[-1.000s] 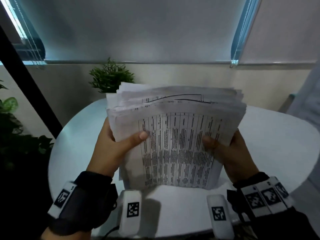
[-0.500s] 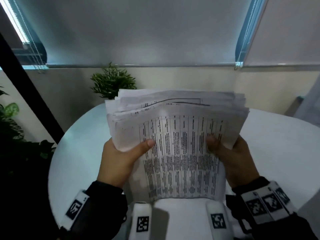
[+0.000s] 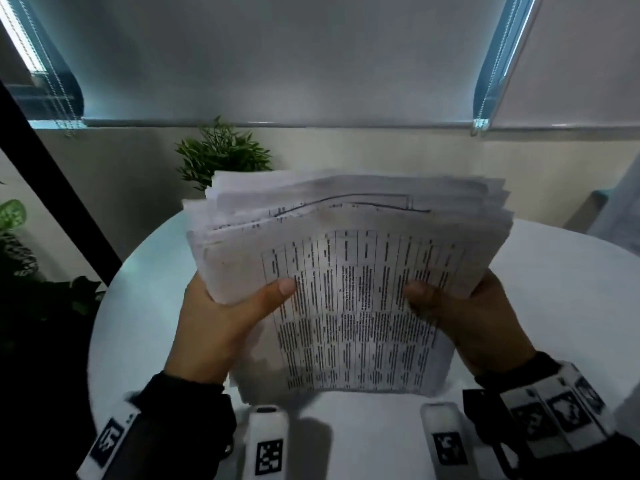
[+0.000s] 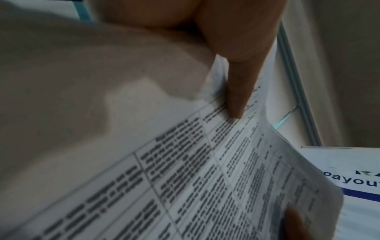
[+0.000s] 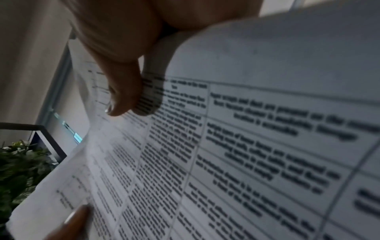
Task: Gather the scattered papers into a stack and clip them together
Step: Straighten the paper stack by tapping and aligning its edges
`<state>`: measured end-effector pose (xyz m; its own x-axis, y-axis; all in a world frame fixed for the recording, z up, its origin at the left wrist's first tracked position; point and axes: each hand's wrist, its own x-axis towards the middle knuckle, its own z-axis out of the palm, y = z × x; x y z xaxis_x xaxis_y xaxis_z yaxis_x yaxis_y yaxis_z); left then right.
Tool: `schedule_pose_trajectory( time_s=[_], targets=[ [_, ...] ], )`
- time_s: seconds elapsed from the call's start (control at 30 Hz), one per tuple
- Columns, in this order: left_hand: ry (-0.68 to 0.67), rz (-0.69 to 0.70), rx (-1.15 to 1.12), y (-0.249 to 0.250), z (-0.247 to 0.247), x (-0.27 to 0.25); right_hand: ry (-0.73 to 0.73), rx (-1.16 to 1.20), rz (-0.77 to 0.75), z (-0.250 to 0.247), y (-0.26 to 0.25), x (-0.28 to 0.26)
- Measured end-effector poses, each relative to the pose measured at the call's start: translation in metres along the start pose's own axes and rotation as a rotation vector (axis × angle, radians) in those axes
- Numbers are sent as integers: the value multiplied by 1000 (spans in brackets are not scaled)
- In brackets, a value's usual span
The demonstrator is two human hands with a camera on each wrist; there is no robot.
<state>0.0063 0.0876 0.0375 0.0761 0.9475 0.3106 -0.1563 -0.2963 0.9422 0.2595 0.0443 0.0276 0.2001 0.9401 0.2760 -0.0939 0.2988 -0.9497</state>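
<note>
Head view: both hands' fingers (image 3: 273, 294) still clamp the paper stack (image 3: 349, 271), now raised slightly higher.

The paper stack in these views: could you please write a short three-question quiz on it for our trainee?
1. True or false: the paper stack lies flat on the white table.
2. Which hand grips the stack? A) only the left hand B) only the right hand C) both
3. Fill in: the top edges of the sheets are ____ (even / uneven).

Key
1. False: it is held upright, its lower edge down at the table.
2. C: each thumb presses the printed front sheet.
3. Uneven; no clip shows on the stack.
</note>
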Motion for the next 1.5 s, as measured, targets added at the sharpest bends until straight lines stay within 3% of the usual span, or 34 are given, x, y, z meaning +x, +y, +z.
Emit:
schedule_pose_trajectory(
  time_s=[0.1,0.23,0.33,0.43,0.5,0.6,0.7,0.8,0.87,0.97,1.07,1.13,1.27,1.37,1.43,1.5],
  targets=[
    [-30,-77,26,-7,1,-4,-3,-76,103,-1,18,-10],
    [84,-80,35,-13,14,-5,-40,-65,158,1,20,-14],
    [133,-102,-22,-10,14,-3,-148,-109,186,-6,12,-16],
    [187,-98,-183,3,11,0,-156,-76,230,-19,10,-27],
    [213,-79,-336,10,12,1,-75,25,210,-19,16,-34],
    [220,-96,-572,11,24,-1,73,386,131,-3,30,-40],
    [180,-107,-677,7,46,-14,87,541,121,20,31,-41],
    [124,-48,-516,1,43,-19,116,486,80,23,14,-38],
    [20,-18,-437,6,16,-12,219,278,-8,3,1,-32],
    [-166,-23,-254,22,-22,-2,295,11,67,-30,-3,-20],
    [-54,-68,89,21,-26,0,190,-121,103,-35,-4,-29],
    [5,-99,249,17,-17,-8,147,-222,6,-21,-10,-37],
    [205,-24,100,13,10,-29,87,-215,-167,14,-20,-48],
    [189,38,84,19,33,-42,119,-313,-209,32,-22,-45],
    [169,54,53,26,31,-41,181,-213,-228,27,-26,-37],
    [137,84,54,30,14,-36,142,-120,-208,10,-27,-34]
  ],
)
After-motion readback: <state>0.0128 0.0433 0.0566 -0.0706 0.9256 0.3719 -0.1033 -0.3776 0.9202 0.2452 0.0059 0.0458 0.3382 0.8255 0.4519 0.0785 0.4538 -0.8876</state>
